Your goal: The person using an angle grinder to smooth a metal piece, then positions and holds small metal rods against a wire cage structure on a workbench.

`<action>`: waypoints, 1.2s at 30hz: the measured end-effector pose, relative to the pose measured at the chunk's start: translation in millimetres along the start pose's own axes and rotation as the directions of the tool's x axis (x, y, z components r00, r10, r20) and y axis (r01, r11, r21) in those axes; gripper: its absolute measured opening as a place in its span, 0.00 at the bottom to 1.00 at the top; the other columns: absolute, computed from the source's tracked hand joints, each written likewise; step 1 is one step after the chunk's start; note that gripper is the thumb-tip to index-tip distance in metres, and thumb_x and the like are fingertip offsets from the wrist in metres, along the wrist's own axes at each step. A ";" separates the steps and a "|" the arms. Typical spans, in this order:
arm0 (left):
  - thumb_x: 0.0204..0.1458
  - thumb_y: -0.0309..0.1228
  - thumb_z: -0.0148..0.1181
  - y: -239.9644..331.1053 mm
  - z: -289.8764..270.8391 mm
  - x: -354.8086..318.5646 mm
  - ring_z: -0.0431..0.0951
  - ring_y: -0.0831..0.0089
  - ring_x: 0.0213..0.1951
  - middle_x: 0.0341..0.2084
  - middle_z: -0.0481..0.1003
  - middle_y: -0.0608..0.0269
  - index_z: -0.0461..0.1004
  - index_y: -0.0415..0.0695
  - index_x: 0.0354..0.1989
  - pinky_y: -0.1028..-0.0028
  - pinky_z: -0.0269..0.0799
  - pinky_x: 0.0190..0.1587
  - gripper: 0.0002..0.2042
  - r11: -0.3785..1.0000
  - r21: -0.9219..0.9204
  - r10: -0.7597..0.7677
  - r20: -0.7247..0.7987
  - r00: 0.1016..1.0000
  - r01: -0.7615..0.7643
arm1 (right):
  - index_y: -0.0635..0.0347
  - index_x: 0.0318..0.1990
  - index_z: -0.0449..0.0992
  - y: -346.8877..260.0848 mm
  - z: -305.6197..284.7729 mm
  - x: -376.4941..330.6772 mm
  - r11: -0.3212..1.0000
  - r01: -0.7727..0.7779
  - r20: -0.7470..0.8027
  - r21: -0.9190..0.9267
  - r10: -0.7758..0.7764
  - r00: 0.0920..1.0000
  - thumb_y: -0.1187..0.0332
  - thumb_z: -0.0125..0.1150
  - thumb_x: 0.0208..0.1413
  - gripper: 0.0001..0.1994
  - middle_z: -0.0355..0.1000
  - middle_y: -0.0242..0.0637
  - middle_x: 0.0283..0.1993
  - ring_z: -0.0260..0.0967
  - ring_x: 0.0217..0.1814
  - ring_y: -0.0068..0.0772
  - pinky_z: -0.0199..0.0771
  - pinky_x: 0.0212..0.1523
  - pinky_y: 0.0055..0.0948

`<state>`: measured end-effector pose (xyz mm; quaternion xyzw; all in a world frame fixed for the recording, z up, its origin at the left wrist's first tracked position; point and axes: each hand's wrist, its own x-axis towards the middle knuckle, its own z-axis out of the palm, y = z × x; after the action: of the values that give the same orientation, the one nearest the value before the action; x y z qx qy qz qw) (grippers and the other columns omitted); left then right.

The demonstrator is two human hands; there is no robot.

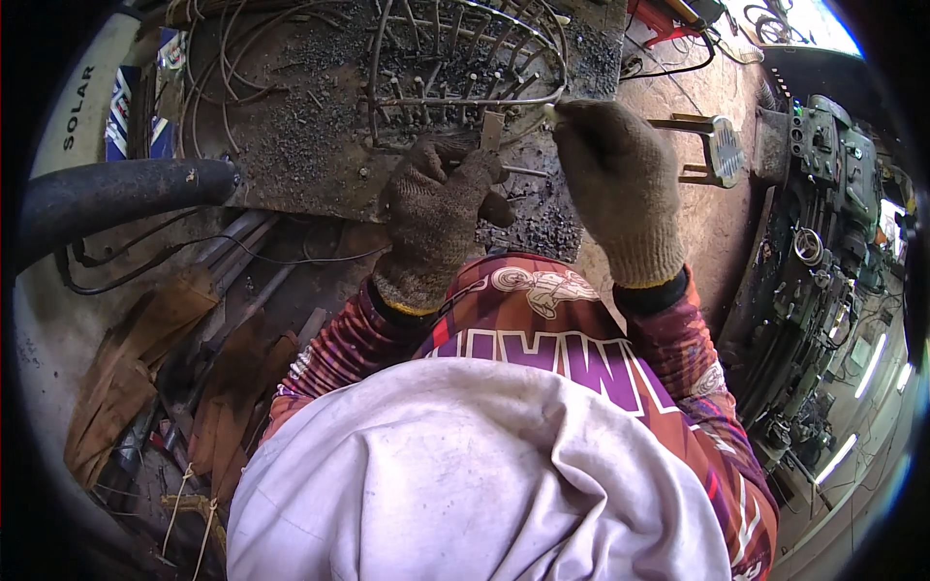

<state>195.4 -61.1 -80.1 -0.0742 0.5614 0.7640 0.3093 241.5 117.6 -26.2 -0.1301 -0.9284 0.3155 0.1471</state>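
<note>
Gripping a small flat metal piece (491,130), the gloved left hand (441,208) is curled shut around a dark tool handle and holds that piece against the lower ring of a bent-wire frame (465,68). Just right of the frame, the gloved right hand (612,174) pinches a thin rod (549,113) at that same ring, fingers closed. Beneath the frame lies a scorched, slag-strewn steel worktable (291,145). Right of the frame rests a metal bracket (717,150); left of it, a black pipe (116,194).
</note>
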 end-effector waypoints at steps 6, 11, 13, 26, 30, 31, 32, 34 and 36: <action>0.61 0.27 0.68 1.4 11.1 5.7 0.86 0.67 0.23 0.30 0.85 0.52 0.73 0.34 0.45 0.71 0.82 0.25 0.11 0.999 0.046 -0.025 0.015 1.000 0.025 | 0.59 0.45 0.85 12.5 3.4 -3.8 0.989 -0.080 -0.049 0.124 0.086 0.995 0.69 0.68 0.60 0.08 0.83 0.49 0.38 0.84 0.40 0.52 0.83 0.41 0.42; 0.62 0.28 0.67 2.6 21.0 10.4 0.86 0.66 0.23 0.33 0.85 0.50 0.73 0.34 0.46 0.70 0.82 0.24 0.12 1.000 0.006 -0.025 -0.039 0.999 0.025 | 0.66 0.48 0.84 10.2 4.0 1.7 0.999 0.040 -0.009 -0.004 -0.040 0.999 0.73 0.69 0.64 0.08 0.85 0.44 0.40 0.84 0.41 0.28 0.82 0.45 0.29; 0.62 0.29 0.68 2.3 23.0 10.3 0.86 0.66 0.23 0.34 0.85 0.49 0.73 0.34 0.46 0.70 0.82 0.24 0.12 0.999 -0.028 -0.023 -0.067 0.997 0.021 | 0.65 0.48 0.84 13.2 7.6 2.6 0.998 0.041 -0.017 0.042 -0.040 0.999 0.73 0.70 0.63 0.09 0.86 0.45 0.40 0.84 0.41 0.29 0.82 0.44 0.29; 0.63 0.32 0.68 6.0 29.3 7.6 0.86 0.66 0.25 0.33 0.85 0.49 0.75 0.32 0.46 0.71 0.81 0.27 0.15 0.999 0.040 0.001 -0.071 0.998 0.002 | 0.66 0.49 0.84 12.7 14.2 6.9 0.992 0.099 -0.002 0.076 -0.099 0.995 0.72 0.68 0.64 0.09 0.85 0.45 0.40 0.85 0.41 0.31 0.82 0.43 0.29; 0.62 0.32 0.69 6.1 24.8 8.9 0.87 0.66 0.26 0.34 0.86 0.49 0.75 0.31 0.46 0.70 0.82 0.28 0.15 0.999 0.033 -0.012 -0.069 0.998 0.014 | 0.66 0.49 0.84 10.3 14.5 8.9 0.994 0.060 0.015 0.094 -0.061 0.998 0.72 0.68 0.65 0.09 0.85 0.45 0.39 0.84 0.40 0.30 0.82 0.42 0.29; 0.62 0.32 0.69 6.6 21.6 10.1 0.87 0.66 0.26 0.34 0.86 0.49 0.75 0.31 0.46 0.70 0.82 0.28 0.15 1.000 0.024 -0.015 -0.070 0.997 0.017 | 0.66 0.49 0.84 9.0 16.9 10.3 0.994 0.076 0.019 0.085 -0.077 0.997 0.72 0.68 0.65 0.09 0.85 0.45 0.39 0.84 0.40 0.30 0.82 0.42 0.29; 0.62 0.32 0.69 6.6 21.8 9.7 0.87 0.66 0.26 0.34 0.86 0.49 0.75 0.31 0.46 0.70 0.82 0.28 0.15 1.000 0.005 -0.015 -0.045 0.999 0.016 | 0.66 0.49 0.84 10.0 16.6 9.2 0.992 0.091 0.011 0.083 -0.092 0.996 0.72 0.68 0.65 0.09 0.85 0.44 0.39 0.84 0.41 0.30 0.82 0.42 0.29; 0.61 0.32 0.69 5.0 23.2 9.3 0.87 0.66 0.26 0.34 0.86 0.49 0.75 0.31 0.46 0.70 0.82 0.28 0.15 1.000 -0.012 -0.014 -0.019 1.000 0.014 | 0.63 0.47 0.84 10.9 17.0 8.7 0.993 0.073 -0.002 0.093 -0.073 0.997 0.70 0.67 0.64 0.09 0.84 0.46 0.39 0.83 0.40 0.41 0.82 0.41 0.36; 0.61 0.32 0.69 2.4 23.9 9.2 0.87 0.65 0.26 0.34 0.86 0.49 0.75 0.31 0.46 0.70 0.82 0.28 0.16 1.000 0.022 -0.006 -0.031 1.000 0.007 | 0.60 0.46 0.85 10.8 15.9 8.4 0.993 0.054 -0.011 0.101 -0.053 0.999 0.67 0.66 0.62 0.09 0.83 0.48 0.39 0.83 0.40 0.52 0.83 0.40 0.43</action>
<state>192.3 -36.3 -73.9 -0.0843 0.5743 0.7554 0.3039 229.7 120.0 -43.4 -0.0987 -0.9137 0.3577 0.1658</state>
